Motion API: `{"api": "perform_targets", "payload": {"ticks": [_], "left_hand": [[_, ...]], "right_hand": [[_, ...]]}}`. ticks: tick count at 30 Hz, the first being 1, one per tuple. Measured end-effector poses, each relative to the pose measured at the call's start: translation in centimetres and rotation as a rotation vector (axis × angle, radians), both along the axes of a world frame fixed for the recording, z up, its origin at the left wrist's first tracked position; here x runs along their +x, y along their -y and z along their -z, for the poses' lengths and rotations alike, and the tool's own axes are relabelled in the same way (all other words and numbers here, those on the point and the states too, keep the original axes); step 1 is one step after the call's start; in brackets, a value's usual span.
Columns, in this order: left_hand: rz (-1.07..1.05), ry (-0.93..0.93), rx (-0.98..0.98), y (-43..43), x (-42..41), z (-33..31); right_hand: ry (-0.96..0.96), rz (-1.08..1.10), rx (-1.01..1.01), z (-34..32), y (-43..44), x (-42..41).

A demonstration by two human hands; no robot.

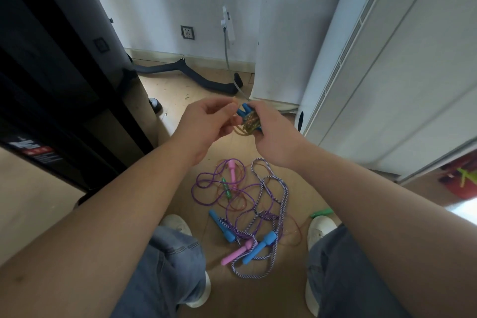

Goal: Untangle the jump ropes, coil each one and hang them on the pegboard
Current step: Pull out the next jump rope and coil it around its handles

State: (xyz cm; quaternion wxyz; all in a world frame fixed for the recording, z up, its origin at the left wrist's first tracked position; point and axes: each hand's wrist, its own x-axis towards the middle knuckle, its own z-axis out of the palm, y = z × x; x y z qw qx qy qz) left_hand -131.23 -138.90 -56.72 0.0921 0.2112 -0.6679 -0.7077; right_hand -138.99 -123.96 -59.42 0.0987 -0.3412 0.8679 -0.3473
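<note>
Between your white shoes (pixel 178 224), a tangle of jump ropes (pixel 247 217) lies on the wooden floor (pixel 180 100): a purple cord, a striped cord, a thin reddish one, with pink, blue and green handles among them. Above it, your right hand (pixel 273 134) grips a coiled rope bundle (pixel 249 120) by its two blue handles. Your left hand (pixel 206 124) pinches a loose strand of that yellowish cord, just beside the bundle. Beyond stand a white wall and socket (pixel 187 32).
</note>
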Motion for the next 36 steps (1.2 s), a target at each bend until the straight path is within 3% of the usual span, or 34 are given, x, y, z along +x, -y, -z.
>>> {"api": "perform_targets", "payload": {"ticks": [15, 28, 32, 36], "left_hand": [[-0.108, 0.128, 0.074, -0.6, 0.4, -0.2], [-0.058, 0.307, 0.178, 0.1, 0.3, -0.7], [-0.015, 0.393, 0.129, 0.4, 0.3, -0.8], [-0.047, 0.352, 0.111, 0.5, 0.2, -0.8]], "right_hand": [[-0.134, 0.004, 0.095, 0.7, 0.6, 0.7], [-0.2, -0.018, 0.135, 0.1, 0.7, 1.4], [-0.237, -0.002, 0.126, 0.0, 0.9, 1.6], [-0.245, -0.014, 0.114, 0.0, 0.8, 1.3]]}}
